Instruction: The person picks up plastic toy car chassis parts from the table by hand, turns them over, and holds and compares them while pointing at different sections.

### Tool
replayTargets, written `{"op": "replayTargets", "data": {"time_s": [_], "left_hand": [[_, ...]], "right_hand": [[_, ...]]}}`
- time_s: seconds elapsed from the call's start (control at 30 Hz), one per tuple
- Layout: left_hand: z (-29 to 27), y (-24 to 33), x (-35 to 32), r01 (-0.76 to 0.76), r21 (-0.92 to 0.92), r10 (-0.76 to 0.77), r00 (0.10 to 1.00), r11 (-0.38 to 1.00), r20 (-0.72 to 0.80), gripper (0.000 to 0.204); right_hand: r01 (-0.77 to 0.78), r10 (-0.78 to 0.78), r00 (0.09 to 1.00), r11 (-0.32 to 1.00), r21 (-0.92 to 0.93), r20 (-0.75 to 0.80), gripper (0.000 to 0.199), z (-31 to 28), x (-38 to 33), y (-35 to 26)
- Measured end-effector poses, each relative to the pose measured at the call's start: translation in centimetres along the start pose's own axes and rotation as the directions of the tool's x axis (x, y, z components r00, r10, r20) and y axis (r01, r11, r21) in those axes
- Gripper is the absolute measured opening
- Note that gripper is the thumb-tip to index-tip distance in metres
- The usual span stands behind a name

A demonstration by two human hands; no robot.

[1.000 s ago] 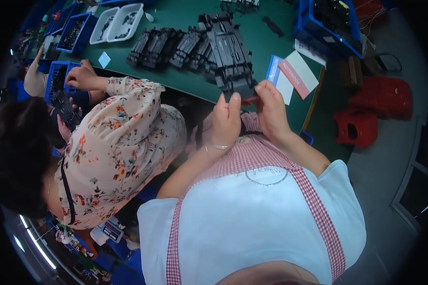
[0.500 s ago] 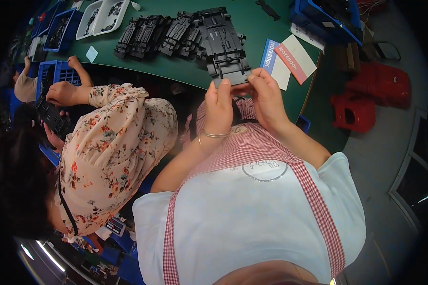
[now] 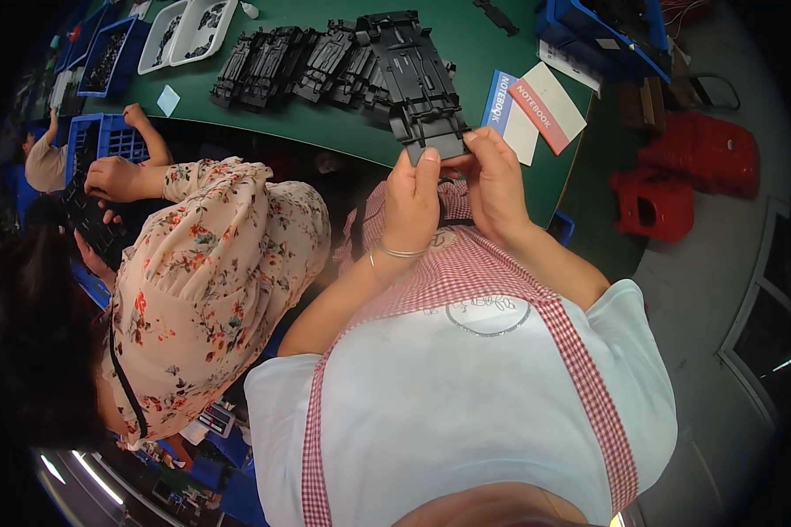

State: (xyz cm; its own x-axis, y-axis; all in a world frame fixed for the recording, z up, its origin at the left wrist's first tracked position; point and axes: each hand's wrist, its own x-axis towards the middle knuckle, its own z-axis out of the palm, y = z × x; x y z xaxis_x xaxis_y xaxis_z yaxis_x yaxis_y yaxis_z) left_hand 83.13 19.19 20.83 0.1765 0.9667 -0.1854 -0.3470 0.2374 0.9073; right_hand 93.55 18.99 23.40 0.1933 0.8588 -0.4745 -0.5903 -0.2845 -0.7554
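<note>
Green table (image 3: 325,132), hands on black chassis (image 3: 417,79)

We hold a long black plastic chassis (image 3: 420,83) by its near end, our left hand (image 3: 410,198) and right hand (image 3: 496,180) pinching it from either side above the green counter (image 3: 343,132). More black chassis parts (image 3: 299,63) lie in a row just beside it. A notebook (image 3: 536,110) sits right of our hands. A co-worker's hand (image 3: 114,176) rests near a blue crate (image 3: 92,140).
</note>
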Motion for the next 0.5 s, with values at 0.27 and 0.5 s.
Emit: {"op": "replayTargets", "data": {"time_s": [0.27,0.5], "left_hand": [[-0.8,0.3,-0.6,-0.015,0.061,0.012,0.998,0.998,0.053,0.027],[-1.4,2.6,-0.8,0.193,-0.198,-0.179,0.98,0.961,0.09,0.036]], "right_hand": [[0.006,-0.006,0.999,1.0,-0.012,0.048,0.01,-0.1,-0.5,0.4],[0.054,-0.054,0.999,0.972,-0.23,0.004,0.025,-3.6,0.5,-1.7]]}}
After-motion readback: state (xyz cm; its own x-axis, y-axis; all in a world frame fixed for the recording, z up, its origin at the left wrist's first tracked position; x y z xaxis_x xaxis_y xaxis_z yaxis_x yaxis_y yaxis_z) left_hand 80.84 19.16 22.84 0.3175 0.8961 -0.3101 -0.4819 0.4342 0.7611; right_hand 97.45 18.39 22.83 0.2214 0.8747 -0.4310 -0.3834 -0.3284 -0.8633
